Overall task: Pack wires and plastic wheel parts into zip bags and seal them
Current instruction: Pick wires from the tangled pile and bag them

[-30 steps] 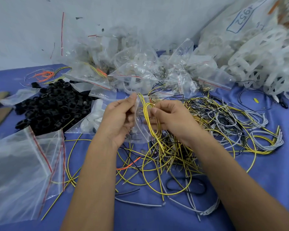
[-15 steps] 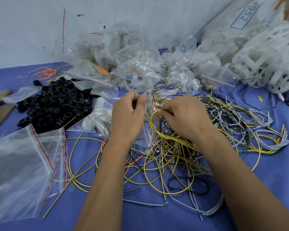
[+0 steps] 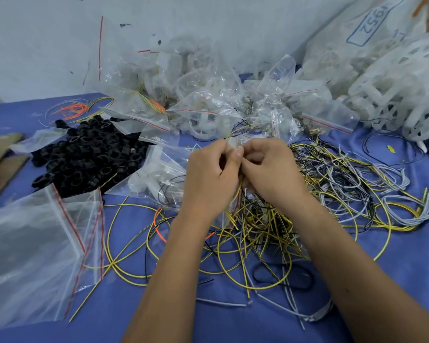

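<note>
My left hand (image 3: 209, 174) and my right hand (image 3: 270, 169) meet thumb to thumb over the middle of the blue table (image 3: 134, 315). Between them they pinch the top of a small clear zip bag (image 3: 229, 209) with yellow wires (image 3: 235, 206) hanging inside it. A loose tangle of yellow, black and grey wires (image 3: 332, 194) spreads under and to the right of my hands. White plastic wheel parts (image 3: 394, 95) are heaped at the back right. How much of the bag's mouth is closed is hidden by my fingers.
A pile of black plastic rings (image 3: 84, 157) lies at the left. Empty zip bags (image 3: 35, 243) are stacked at the near left. Filled clear bags (image 3: 208, 100) are piled along the wall. Cardboard (image 3: 3, 164) sits at the far left edge.
My hands have come together at the bag's top. The yellow wire loop my right hand held has gone down into the bag, and my thumbs now touch.
</note>
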A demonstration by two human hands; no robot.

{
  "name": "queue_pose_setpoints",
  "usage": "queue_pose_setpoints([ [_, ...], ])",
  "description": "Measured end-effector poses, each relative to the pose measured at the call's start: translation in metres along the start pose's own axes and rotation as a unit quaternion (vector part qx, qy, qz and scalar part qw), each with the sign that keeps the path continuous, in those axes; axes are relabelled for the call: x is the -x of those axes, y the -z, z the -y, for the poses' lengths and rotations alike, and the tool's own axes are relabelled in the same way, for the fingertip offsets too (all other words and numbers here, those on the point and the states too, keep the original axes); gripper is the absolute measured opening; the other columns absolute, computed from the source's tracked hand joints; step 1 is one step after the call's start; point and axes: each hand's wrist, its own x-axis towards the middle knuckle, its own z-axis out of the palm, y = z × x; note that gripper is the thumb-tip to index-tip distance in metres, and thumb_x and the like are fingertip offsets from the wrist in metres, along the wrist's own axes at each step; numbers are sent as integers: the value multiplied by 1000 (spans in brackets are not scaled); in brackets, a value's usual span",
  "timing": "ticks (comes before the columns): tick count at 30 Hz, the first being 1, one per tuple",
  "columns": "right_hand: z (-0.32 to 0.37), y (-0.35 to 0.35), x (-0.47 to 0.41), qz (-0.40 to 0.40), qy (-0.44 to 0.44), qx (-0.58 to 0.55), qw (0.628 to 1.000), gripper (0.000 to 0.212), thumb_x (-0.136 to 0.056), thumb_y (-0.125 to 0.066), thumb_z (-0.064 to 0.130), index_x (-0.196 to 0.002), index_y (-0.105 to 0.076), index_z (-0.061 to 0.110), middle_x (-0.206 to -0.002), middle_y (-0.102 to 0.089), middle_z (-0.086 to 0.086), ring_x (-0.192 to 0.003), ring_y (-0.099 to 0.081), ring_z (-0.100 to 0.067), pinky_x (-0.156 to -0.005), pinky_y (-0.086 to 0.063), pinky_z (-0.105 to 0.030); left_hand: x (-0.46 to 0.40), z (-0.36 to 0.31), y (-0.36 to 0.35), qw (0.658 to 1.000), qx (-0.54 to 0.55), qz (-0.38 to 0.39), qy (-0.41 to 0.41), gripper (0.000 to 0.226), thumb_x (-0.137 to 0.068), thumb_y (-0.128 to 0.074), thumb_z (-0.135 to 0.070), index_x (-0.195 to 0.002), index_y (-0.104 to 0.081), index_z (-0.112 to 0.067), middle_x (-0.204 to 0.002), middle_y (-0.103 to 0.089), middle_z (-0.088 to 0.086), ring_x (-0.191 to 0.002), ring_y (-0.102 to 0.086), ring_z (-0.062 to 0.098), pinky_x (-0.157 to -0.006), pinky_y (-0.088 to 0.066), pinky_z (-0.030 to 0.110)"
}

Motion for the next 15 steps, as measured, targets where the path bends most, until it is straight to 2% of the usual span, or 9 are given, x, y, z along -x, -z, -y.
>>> queue_pose_setpoints([
  [2, 0, 6, -2, 69, 26, -2, 997, 12, -93, -67, 9, -83, -73, 10, -64, -73, -3, -45, -57, -10, -44, -44, -21, -2, -1, 4, 999, 40, -17, 26, 32, -94, -57, -34, -65, -51, -23, -55, -50, -13, -55, -44, 5, -55, -35, 26],
  [4, 1, 11, -3, 134, 39, -3, 990, 9, -91, -69, 7, -86, -75, 10, -70, -75, -5, -47, -55, -10, -45, -44, -22, -4, -2, 8, 994, 97, -20, 52, 33, -94, -57, -36, -65, -51, -19, -55, -48, -11, -55, -42, 8, -55, -37, 29],
  [7, 1, 7, -1, 160, 66, 54, 983, 8, -89, -70, 6, -86, -76, 11, -72, -75, -1, -49, -59, -6, -50, -48, -21, -4, -3, 12, 988, 134, -3, 72, 35, -93, -56, -33, -65, -48, -14, -55, -44, -9, -56, -40, 13, -57, -36, 32],
  [9, -2, -1, -2, 79, 92, 115, 986, 8, -87, -72, 6, -88, -77, 12, -71, -74, 2, -58, -66, -5, -61, -53, -21, -4, -5, 13, 987, 139, 7, 75, 35, -93, -57, -33, -62, -48, -19, -53, -43, -9, -56, -39, 14, -57, -35, 32],
  [11, -6, -9, -1, -49, 105, 158, 981, 7, -86, -74, 10, -91, -78, 13, -74, -74, 2, -67, -69, -6, -70, -56, -27, -4, -7, 14, 987, 143, 16, 74, 36, -95, -58, -33, -61, -48, -23, -52, -41, -10, -55, -37, 13, -56, -33, 31],
  [13, -8, -15, 1, -142, 99, 136, 975, 4, -87, -76, 15, -89, -77, 13, -74, -73, 4, -67, -69, -6, -69, -58, -29, -4, -7, 14, 986, 144, 24, 75, 38, -97, -59, -33, -62, -48, -21, -54, -39, -10, -55, -34, 12, -56, -32, 32],
  [15, -9, -20, 2, -177, 97, 125, 971, 4, -86, -76, 16, -85, -74, 13, -70, -71, 5, -62, -67, -6, -64, -57, -31, -4, -6, 14, 986, 145, 29, 76, 39, -97, -59, -32, -62, -47, -21, -54, -39, -10, -56, -34, 12, -57, -31, 32],
])
